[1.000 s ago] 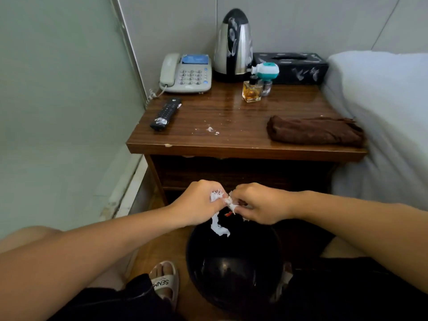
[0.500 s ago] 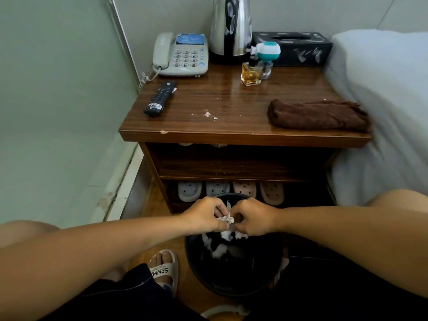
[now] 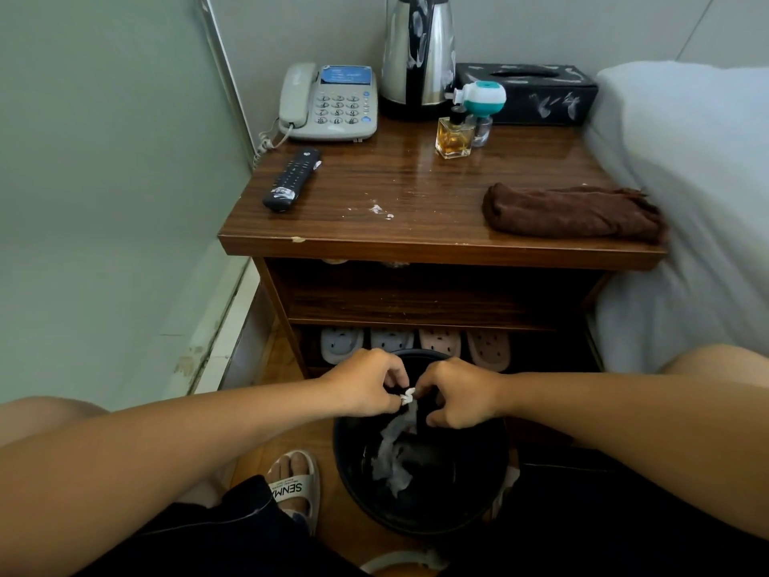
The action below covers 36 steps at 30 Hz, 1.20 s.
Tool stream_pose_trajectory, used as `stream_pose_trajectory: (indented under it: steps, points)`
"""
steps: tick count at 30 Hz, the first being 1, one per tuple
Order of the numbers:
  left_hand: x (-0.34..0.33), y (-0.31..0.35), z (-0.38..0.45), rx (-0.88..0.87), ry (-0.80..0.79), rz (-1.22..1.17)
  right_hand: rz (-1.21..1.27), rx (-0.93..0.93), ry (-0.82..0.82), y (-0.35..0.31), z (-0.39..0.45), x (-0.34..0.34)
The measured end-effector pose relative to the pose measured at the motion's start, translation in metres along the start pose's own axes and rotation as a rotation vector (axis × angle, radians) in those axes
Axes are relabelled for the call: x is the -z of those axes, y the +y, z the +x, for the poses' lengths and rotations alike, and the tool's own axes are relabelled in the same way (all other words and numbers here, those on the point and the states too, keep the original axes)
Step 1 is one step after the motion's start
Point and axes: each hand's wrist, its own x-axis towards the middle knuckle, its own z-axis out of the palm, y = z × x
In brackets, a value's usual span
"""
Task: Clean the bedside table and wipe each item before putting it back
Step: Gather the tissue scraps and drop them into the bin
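Head view, paper scrap (image 3: 408, 396) between hands

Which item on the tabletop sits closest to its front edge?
The brown cloth, folded at the front right by the bed. The remote lies a bit farther back at the left; phone, kettle, bottles and tissue box sit toward the wall.

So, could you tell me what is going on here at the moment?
A person is sitting in front of the bedside table, and both hands, left hand and right hand, pinch a small white paper scrap over the black bin, which already holds crumpled paper. On the table the phone, kettle, remote, perfume bottle and brown cloth are untouched, and white crumbs lie on the tabletop.
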Motion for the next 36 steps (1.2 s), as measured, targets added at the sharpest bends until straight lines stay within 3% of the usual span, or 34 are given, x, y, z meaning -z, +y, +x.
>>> stream_pose_trajectory:
  steps: [11, 19, 26, 30, 34, 36]
  points:
    - [0.059, 0.033, -0.015, -0.014, -0.069, 0.320, -0.226, -0.044, 0.044, -0.021, -0.029, 0.052]
    - [0.141, 0.084, -0.036, 0.023, 0.164, 0.375, -0.312, -0.051, 0.277, -0.059, -0.092, 0.158]
    - [0.188, 0.107, -0.032, 0.070, 0.284, 0.354, -0.338, -0.129, 0.523, -0.037, -0.117, 0.215]
    - [0.208, 0.113, -0.031, 0.094, 0.259, 0.443, -0.453, -0.277, 0.482, -0.011, -0.118, 0.233]
    - [0.219, 0.098, -0.026, 0.094, 0.385, 0.252, -0.442, -0.299, 0.415, 0.000, -0.104, 0.246]
    - [0.227, 0.081, -0.018, 0.116, 0.471, 0.276, -0.437, -0.287, 0.432, 0.000, -0.095, 0.251]
